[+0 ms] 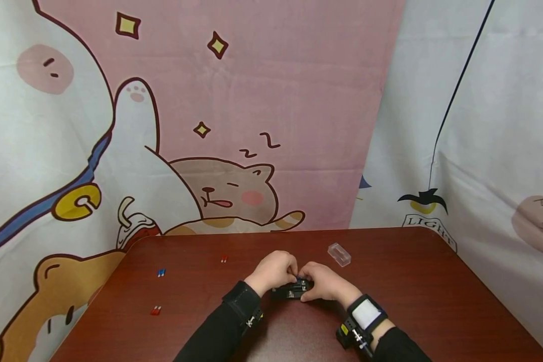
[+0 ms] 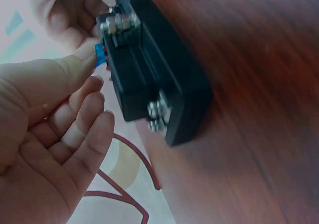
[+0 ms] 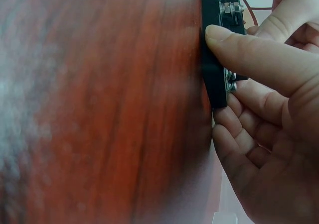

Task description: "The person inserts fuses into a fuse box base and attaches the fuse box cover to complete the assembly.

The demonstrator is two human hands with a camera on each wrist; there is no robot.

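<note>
A black block [image 2: 132, 84] with metal bolts is sitting on the brown table [image 1: 298, 337], between the two hands. The left hand [image 1: 273, 271] is pinching a small blue piece [image 2: 99, 55] against the block's top; the right hand [image 1: 326, 281] is gripping the block's end. The step in hand is seemingly fitting the blue piece — whether it is seating fully I cannot tell. The next move is probably calling for straight, even pressure — with the block steady. A clear box [image 1: 340, 255] is lying beyond the right hand; red pieces [image 1: 156, 310] and blue pieces [image 1: 161, 272] are lying well to the left.
</note>
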